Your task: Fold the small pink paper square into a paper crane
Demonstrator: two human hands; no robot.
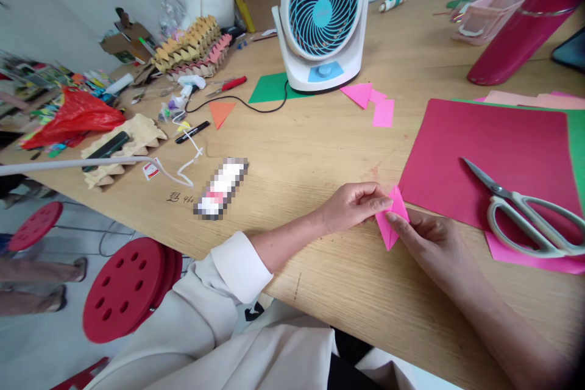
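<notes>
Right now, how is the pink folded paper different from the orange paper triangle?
The pink folded paper is held between both hands, the left hand and the right hand, while the orange paper triangle lies on the table. The pink folded paper is roughly diamond-shaped with visible creases; the orange paper triangle has three sides and shows no clear crease. Both are small, brightly coloured pieces.

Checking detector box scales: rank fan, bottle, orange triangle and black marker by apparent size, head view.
1. Fan
2. Bottle
3. Orange triangle and black marker: too alike to rank; marker longer, triangle broader.
</notes>
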